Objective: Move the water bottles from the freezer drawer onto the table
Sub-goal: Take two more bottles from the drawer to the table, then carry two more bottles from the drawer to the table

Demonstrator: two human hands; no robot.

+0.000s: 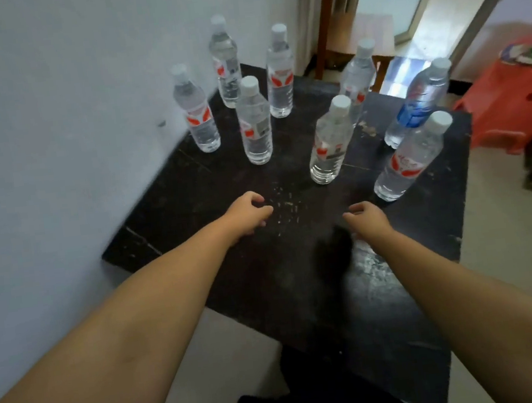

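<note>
Eight water bottles (255,121) stand upright on the black table (239,270), upper centre of frame. Seven carry red-and-white labels, one (417,103) a blue label; print illegible. Left hand (248,210) and right hand (366,218) hover empty, fingers loosely curled.

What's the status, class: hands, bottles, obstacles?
Left hand and right hand empty, loosely curled over table. Eight water bottles upright on it. Freezer drawer not in view. Nothing in the way.
</note>
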